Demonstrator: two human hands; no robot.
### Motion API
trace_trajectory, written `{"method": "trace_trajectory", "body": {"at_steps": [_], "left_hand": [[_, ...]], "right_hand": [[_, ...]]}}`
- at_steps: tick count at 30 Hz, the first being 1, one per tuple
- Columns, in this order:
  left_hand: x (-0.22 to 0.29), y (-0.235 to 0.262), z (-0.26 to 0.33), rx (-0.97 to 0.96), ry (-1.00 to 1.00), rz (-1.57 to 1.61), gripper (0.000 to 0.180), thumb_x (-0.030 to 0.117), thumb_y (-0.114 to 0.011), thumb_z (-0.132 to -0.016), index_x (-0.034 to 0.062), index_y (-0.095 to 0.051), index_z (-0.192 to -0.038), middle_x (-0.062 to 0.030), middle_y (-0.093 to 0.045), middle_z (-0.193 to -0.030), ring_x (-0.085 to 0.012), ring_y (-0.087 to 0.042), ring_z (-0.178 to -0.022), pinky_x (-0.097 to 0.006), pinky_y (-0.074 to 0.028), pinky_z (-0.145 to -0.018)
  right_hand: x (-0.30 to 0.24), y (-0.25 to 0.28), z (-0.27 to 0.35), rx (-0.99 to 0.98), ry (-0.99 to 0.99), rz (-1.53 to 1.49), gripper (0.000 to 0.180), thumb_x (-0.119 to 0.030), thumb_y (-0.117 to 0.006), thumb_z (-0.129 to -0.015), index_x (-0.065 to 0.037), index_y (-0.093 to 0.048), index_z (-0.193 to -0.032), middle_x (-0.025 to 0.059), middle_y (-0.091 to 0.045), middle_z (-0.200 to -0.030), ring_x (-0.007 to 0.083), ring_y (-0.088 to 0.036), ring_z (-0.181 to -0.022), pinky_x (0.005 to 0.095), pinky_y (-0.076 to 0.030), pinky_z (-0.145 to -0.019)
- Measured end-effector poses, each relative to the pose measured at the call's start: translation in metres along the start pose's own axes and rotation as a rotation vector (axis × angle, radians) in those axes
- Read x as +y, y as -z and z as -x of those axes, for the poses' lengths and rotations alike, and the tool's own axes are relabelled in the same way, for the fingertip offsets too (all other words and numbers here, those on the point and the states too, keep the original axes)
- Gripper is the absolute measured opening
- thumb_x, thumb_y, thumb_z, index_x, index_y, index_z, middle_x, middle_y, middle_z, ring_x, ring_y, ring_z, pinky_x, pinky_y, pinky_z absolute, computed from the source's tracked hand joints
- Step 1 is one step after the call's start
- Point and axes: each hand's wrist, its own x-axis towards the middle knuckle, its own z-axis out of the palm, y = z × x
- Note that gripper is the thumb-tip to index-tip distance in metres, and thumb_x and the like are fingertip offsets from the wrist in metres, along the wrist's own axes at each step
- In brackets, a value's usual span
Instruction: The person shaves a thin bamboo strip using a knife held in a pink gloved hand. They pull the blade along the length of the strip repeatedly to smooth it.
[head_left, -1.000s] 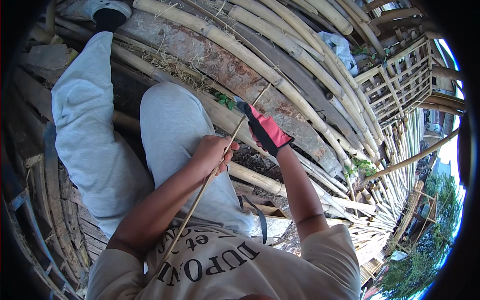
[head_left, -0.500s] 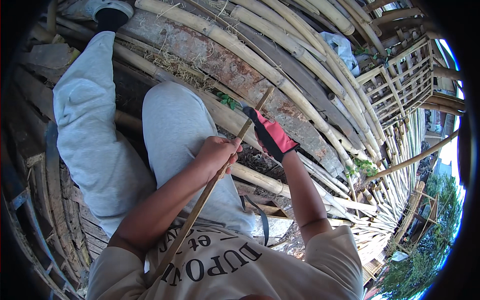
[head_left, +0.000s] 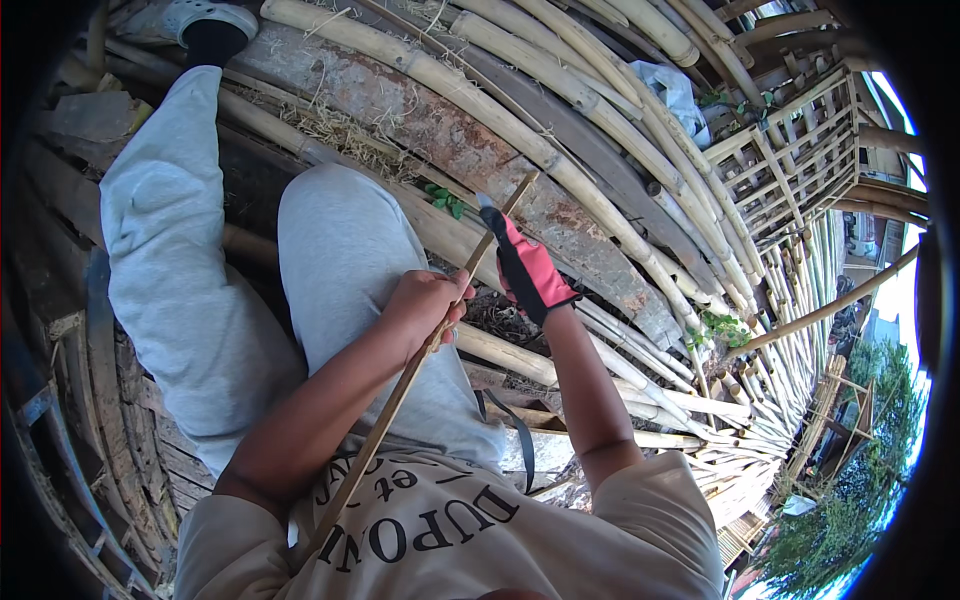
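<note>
My bare left hand (head_left: 430, 308) is closed round a long, thin bamboo strip (head_left: 385, 420). The strip slants from against my shirt, past my forearm, up to a free end beyond both hands. On my right hand (head_left: 532, 272) is a red and black glove. It sits just right of the strip's upper part, its fingers bent and mostly hidden beneath. A small greyish tip (head_left: 486, 201) sticks out at the front of the glove, beside the strip; whether it is a blade or a fingertip of the glove I cannot tell.
Thick bamboo poles (head_left: 540, 150) lie across the ground ahead, beside a worn concrete slab (head_left: 420, 115) with shavings. A lattice bamboo frame (head_left: 790, 160) stands at the right, near a pale plastic bag (head_left: 672, 98). My grey-trousered legs (head_left: 345, 250) extend ahead and left.
My gloved right hand has shifted slightly left and nearer the strip. The left hand and strip have moved a little left, and the strip shows a narrower side.
</note>
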Motion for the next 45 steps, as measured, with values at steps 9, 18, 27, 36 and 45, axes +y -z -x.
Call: {"method": "trace_trajectory", "body": {"at_steps": [9, 18, 27, 36, 45], "left_hand": [[-0.006, 0.005, -0.003, -0.023, -0.02, 0.06, 0.036, 0.037, -0.055, -0.105, 0.0024, -0.06, -0.095, 0.0021, -0.046, -0.058, -0.0105, -0.041, -0.04, -0.029, -0.032, -0.036], [-0.016, 0.003, -0.007, 0.006, -0.067, 0.059, 0.037, 0.038, -0.055, -0.104, 0.0029, -0.061, -0.098, 0.0021, -0.046, -0.058, -0.0101, -0.045, -0.041, -0.029, -0.03, -0.033], [-0.006, -0.004, -0.001, -0.01, -0.023, 0.033, 0.035, 0.036, -0.053, -0.105, 0.0019, -0.061, -0.098, 0.0026, -0.046, -0.057, -0.0099, -0.043, -0.04, -0.029, -0.031, -0.034], [-0.015, 0.006, -0.008, -0.007, -0.013, 0.079, 0.038, 0.033, -0.041, -0.108, 0.001, -0.061, -0.101, 0.0019, -0.045, -0.055, -0.0096, -0.038, -0.037, -0.03, -0.031, -0.033], [-0.009, -0.002, -0.002, 0.029, -0.036, -0.015, 0.04, 0.034, -0.043, -0.109, 0.0014, -0.061, -0.094, 0.0018, -0.045, -0.055, -0.0102, -0.042, -0.036, -0.028, -0.031, -0.031]], "right_hand": [[-0.013, -0.026, 0.022, -0.026, 0.397, 0.007, 0.047, -0.02, -0.048, -0.102, -0.023, -0.05, -0.149, 0.0023, -0.051, -0.068, 0.0116, -0.05, -0.06, 0.028, -0.044, -0.058], [-0.006, -0.017, 0.017, -0.05, 0.281, 0.005, 0.048, -0.017, -0.047, -0.101, -0.023, -0.049, -0.149, 0.0047, -0.055, -0.069, 0.0157, -0.055, -0.056, 0.0315, -0.045, -0.053], [0.017, -0.003, -0.003, 0.013, 0.168, 0.116, 0.05, -0.013, -0.043, -0.101, -0.023, -0.045, -0.151, 0.0071, -0.059, -0.069, 0.0172, -0.057, -0.055, 0.0346, -0.047, -0.052], [-0.013, -0.041, 0.024, -0.105, 0.349, -0.108, 0.052, -0.008, -0.049, -0.098, -0.015, -0.047, -0.15, 0.0077, -0.066, -0.078, 0.0235, -0.063, -0.062, 0.0338, -0.052, -0.059], [-0.02, -0.011, 0.019, -0.1, 0.035, -0.131, 0.044, -0.024, -0.052, -0.103, -0.021, -0.05, -0.147, 0.0031, -0.055, -0.068, 0.0124, -0.051, -0.057, 0.0306, -0.045, -0.055]]}}
